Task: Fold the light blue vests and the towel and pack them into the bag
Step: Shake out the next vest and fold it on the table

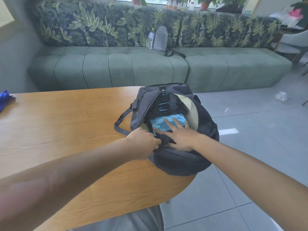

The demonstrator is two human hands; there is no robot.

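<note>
Table (66, 124) edge nearest. Bag (200, 157) lies open on its right end. Bag rim is gripped by left hand (143, 142), fingers curled. Folded light blue vest (160, 125) inside bag is pressed down by right hand (180, 134), fingers straight, spread. Blue towel (5, 99) is seen at table's far left.

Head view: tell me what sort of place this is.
Probably a lounge or sitting room: a long green sofa with leaf-print cushions, potted plants on the windowsill, and a wooden table.
</note>
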